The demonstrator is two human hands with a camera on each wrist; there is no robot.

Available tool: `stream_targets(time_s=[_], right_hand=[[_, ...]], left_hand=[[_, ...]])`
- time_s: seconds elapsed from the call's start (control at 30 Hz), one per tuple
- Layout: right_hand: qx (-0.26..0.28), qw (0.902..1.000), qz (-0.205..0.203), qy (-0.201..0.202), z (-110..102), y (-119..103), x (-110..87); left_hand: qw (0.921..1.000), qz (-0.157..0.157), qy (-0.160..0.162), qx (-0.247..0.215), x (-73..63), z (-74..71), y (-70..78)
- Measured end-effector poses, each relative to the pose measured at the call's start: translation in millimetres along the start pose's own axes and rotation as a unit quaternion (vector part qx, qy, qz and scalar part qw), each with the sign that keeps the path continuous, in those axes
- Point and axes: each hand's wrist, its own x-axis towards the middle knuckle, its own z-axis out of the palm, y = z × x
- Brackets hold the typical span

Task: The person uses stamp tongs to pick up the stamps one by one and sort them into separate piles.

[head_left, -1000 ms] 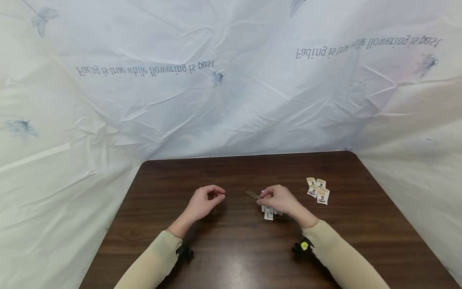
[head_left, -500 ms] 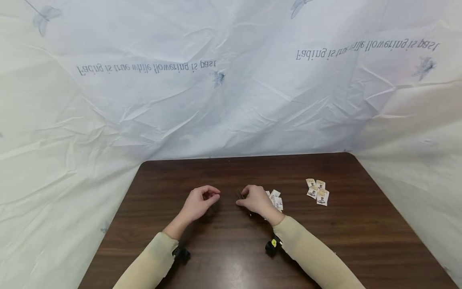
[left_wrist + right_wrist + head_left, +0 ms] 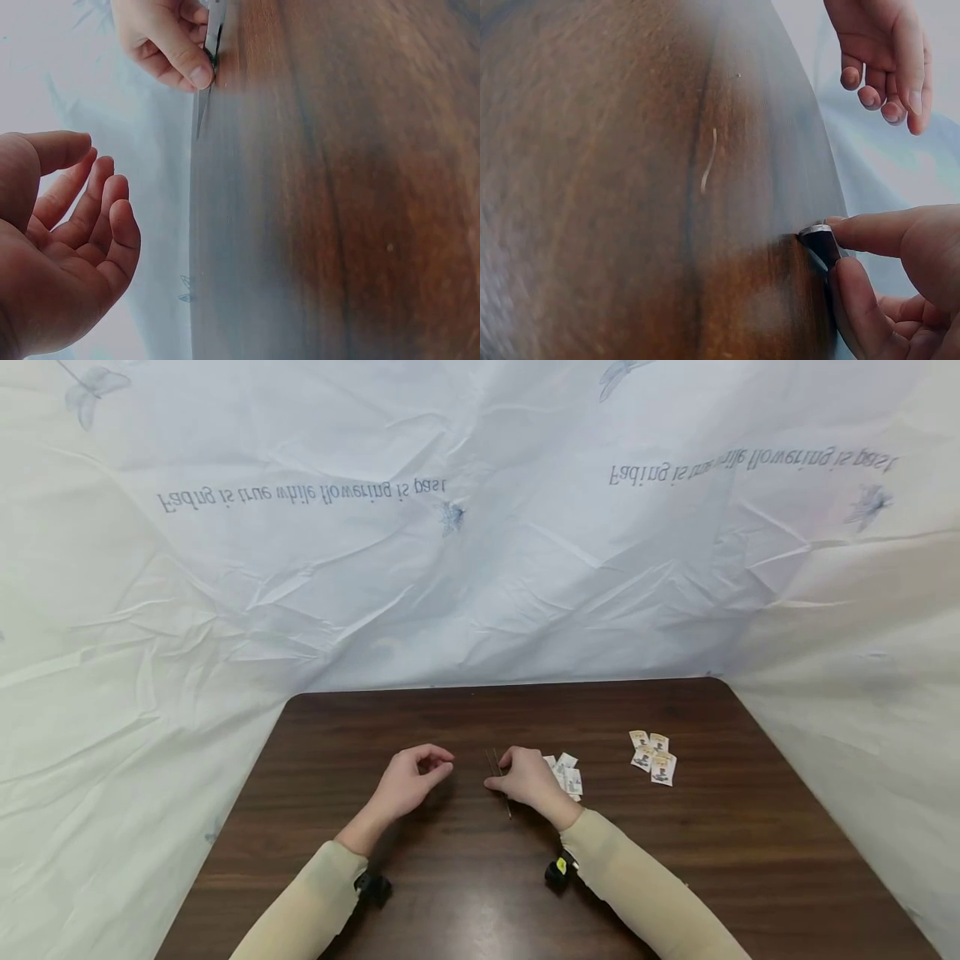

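A pair of metal tweezers (image 3: 822, 241) is pinched between the thumb and fingers of my right hand (image 3: 531, 778), over the middle of the dark wooden table (image 3: 480, 868). In the left wrist view the pointed end of the tweezers (image 3: 202, 112) sticks out past the right thumb. My left hand (image 3: 408, 781) hovers to the left with loosely curled fingers and nothing in its grasp. Just right of the right hand lies a cluster of small white printed packets (image 3: 568, 775), partly hidden by that hand.
A second group of small packets, white with yellow print (image 3: 652, 758), lies farther right on the table. A white sheet (image 3: 480, 568) with printed lettering hangs behind the table and along its sides.
My right hand has moved left with the tweezers, away from the nearer packets, which show more now. The tweezers have swung closer to upright in the head view. My left hand has shifted slightly left.
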Motion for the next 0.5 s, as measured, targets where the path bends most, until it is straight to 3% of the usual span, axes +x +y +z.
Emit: stream_targets(time_s=[0.5], right_hand=[[0.042, 0.9988, 0.023, -0.012, 7.9, 8.5, 1.2]], left_hand=[[0.9998, -0.014, 0.009, -0.005, -1.4, -2.6, -9.8]])
